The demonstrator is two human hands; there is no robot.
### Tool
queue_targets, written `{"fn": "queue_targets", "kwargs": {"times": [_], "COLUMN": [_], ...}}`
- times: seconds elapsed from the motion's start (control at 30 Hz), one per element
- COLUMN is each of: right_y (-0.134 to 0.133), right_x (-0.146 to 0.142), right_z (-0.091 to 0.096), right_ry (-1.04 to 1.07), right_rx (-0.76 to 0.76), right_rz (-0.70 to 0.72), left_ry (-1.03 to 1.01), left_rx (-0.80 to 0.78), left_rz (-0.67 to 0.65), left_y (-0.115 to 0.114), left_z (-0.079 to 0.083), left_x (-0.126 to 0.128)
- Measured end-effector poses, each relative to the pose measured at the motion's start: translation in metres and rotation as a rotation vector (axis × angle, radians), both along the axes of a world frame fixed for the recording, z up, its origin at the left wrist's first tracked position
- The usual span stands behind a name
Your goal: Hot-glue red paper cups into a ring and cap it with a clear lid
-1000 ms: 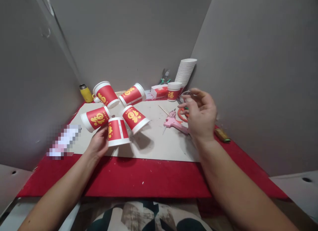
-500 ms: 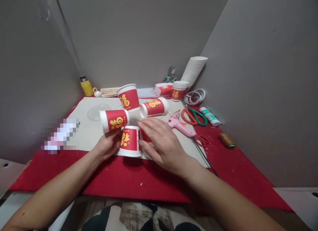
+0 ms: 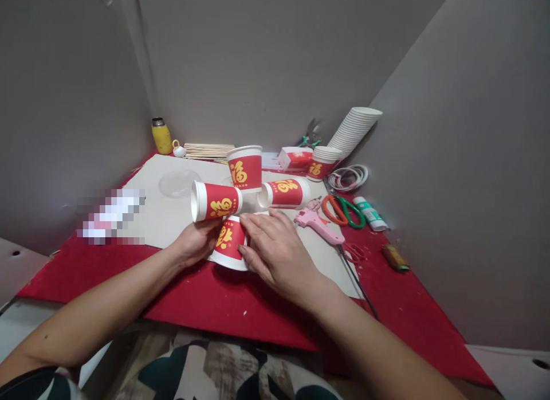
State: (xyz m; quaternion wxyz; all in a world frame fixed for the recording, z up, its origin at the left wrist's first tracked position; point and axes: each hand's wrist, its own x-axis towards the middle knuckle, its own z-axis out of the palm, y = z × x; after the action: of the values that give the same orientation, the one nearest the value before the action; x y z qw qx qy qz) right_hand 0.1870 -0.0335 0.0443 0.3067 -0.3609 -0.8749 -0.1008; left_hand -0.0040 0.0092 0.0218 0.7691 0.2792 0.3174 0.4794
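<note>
Left hand (image 3: 198,243) grips the cup cluster (image 3: 240,202) from below; right hand (image 3: 275,252) rests open against it.

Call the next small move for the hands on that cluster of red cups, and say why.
Probably keep both hands pressing the nearest cup into the cluster. The left hand grips it from the left, the right hand lies flat on its other side, and three more cups fan out from the same centre. The pink glue gun lies unused beside them, so the joint may need time to set.
</note>
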Motion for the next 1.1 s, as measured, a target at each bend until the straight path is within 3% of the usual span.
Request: {"fn": "queue_targets", "kwargs": {"times": [0.57, 0.8, 1.1], "right_y": [0.002, 0.002, -0.002], "right_x": [-0.002, -0.002, 0.014], "right_z": [-0.002, -0.003, 0.031], "right_ry": [-0.025, -0.030, 0.205], "right_rx": [0.049, 0.051, 0.077], "right_rz": [-0.036, -0.041, -0.009], "left_ry": [0.008, 0.001, 0.067], "left_rx": [0.008, 0.023, -0.037], "left_rz": [0.092, 0.061, 0.094], "left_y": [0.000, 0.004, 0.001], "left_z": [-0.003, -0.008, 0.003], "left_x": [0.001, 0.000, 0.002]}}
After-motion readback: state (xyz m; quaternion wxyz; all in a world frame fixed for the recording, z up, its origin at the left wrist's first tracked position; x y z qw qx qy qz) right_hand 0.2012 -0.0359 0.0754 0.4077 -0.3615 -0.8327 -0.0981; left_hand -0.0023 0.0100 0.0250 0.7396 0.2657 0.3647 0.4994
